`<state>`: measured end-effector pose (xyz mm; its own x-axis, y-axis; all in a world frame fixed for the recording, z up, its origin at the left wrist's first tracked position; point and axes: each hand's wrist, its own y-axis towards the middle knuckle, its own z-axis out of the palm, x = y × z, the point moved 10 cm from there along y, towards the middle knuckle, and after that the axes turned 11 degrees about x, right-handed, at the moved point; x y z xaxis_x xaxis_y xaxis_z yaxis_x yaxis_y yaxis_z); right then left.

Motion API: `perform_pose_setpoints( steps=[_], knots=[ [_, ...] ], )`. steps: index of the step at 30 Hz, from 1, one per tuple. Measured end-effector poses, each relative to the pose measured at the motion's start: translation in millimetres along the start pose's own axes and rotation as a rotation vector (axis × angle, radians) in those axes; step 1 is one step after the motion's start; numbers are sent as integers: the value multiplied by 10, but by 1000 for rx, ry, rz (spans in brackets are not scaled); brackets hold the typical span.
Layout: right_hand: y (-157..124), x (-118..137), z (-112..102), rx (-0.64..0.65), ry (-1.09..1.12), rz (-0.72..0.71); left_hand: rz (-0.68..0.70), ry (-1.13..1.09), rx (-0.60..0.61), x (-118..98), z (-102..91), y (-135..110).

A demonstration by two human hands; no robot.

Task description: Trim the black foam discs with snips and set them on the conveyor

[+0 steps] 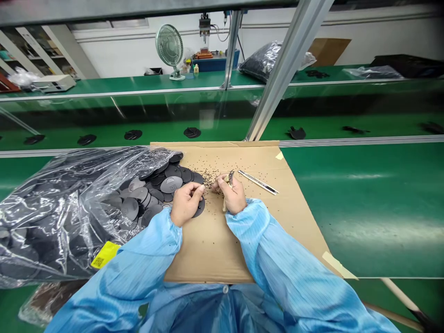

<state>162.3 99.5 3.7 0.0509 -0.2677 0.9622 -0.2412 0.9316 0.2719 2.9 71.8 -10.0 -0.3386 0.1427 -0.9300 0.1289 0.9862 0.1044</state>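
Note:
My left hand (187, 202) is closed, thumb and fingers pinched together, at the right edge of a pile of round black plastic discs (171, 185). One black disc (200, 209) sticks out from under its fingers and seems to be held there; the grip itself is partly hidden. A small pair of nippers (231, 175) with pale yellowish handles is wrapped in my right hand (233, 193), jaws pointing up and away. A short gap separates the two hands. Tiny black bits (211, 177) lie scattered on the cardboard sheet (208, 254) around and beyond them.
A slim utility knife (258, 181) lies right of my right hand. On the left bulges a clear plastic bag (62, 208) full of discs, with a yellow label (106, 254). Beyond a metal upright (289, 69), black parts (192, 132) sit spaced along a green belt (225, 134).

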Motion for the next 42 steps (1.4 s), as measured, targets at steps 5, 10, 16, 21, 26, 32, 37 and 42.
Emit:
perform_pose_setpoints(
  steps=[5,10,16,21,26,32,37,42],
  knots=[
    [-38,97,-141,-130,51,-114,-1,-15,4,7,3,3],
    [22,-48,-164,-111,-71,22,3,-10,4,7,4,4],
    [-12,18,-267,-209,5,-78,-1,-8,13,20,9,6],
    [10,56,-268,-181,-117,0,-2,-12,14,31,13,7],
    [24,10,-269,-170,-75,50,0,-2,27,34,24,10],
    [-9,121,-209,-151,-128,-14,2,-7,33,17,33,11],
    [-44,160,-242,-194,-114,-65,2,7,40,21,38,11],
    [-55,153,-286,-231,-109,-73,8,7,43,26,39,12]
  ],
)
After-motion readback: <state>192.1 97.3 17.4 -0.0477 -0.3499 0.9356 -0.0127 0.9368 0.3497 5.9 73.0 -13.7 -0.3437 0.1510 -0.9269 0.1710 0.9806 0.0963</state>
